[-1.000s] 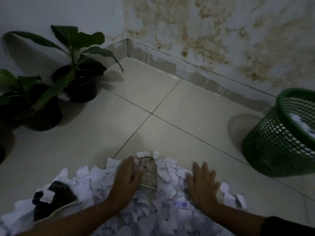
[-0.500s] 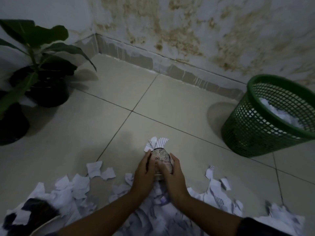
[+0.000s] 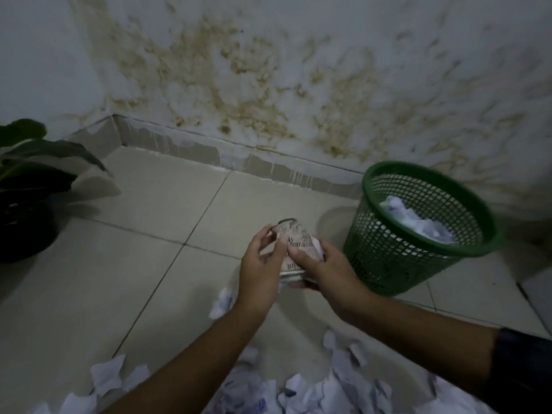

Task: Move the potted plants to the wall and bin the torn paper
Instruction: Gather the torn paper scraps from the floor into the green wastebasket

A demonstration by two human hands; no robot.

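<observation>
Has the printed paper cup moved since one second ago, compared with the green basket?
Yes. The printed paper cup, held in both hands, has been lifted off the torn paper pile and carried toward the green basket.

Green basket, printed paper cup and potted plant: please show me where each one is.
Green basket (image 3: 397, 258): head view, on its mesh side wall.
Printed paper cup (image 3: 298, 239): head view, on its printed side between the two hands.
Potted plant (image 3: 38, 177): head view, on a dark leaf.

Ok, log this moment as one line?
hands: left and right grip paper cup | bin: right, holds paper | scraps: on floor | plant: left wall
</observation>
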